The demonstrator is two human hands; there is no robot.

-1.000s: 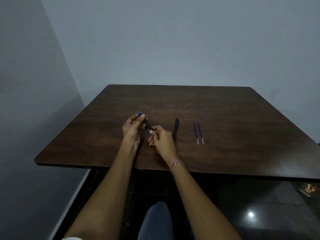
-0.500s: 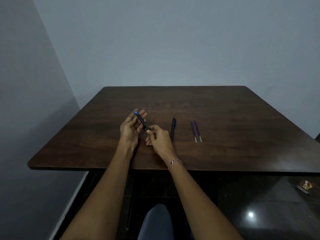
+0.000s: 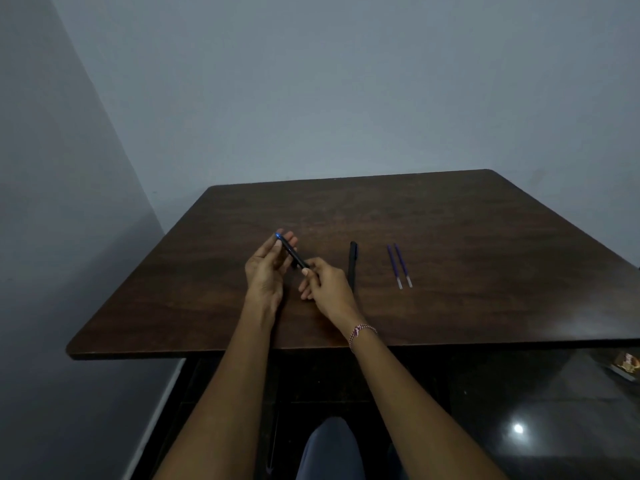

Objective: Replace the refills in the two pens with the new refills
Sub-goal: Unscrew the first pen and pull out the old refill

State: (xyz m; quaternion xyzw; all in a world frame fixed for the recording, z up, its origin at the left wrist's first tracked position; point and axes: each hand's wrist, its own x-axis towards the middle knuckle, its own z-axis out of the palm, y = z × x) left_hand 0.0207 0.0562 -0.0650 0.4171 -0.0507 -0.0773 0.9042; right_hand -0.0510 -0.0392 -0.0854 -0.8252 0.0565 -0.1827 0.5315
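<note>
Progress is at an early stage, judging by the layout. Both hands hold the first pen [image 3: 292, 253] above the table [image 3: 450, 216]: the left hand [image 3: 266, 271] supports the blue-capped end with loosely curled fingers, and the right hand [image 3: 325, 285] pinches the near end between thumb and forefinger. No old refill is visible outside a pen. The second pen [image 3: 352, 265] lies untouched just beside the right hand, at 3 o'clock. The two new refills [image 3: 399, 266] lie parallel further toward 3 o'clock, apart from that pen. Both replacements appear to remain.

The surface is dark wood-grain, bare at 12 o'clock. Plain grey walls meet in a corner at 10 o'clock; a glossy dark floor reflects a light at 5 o'clock.
</note>
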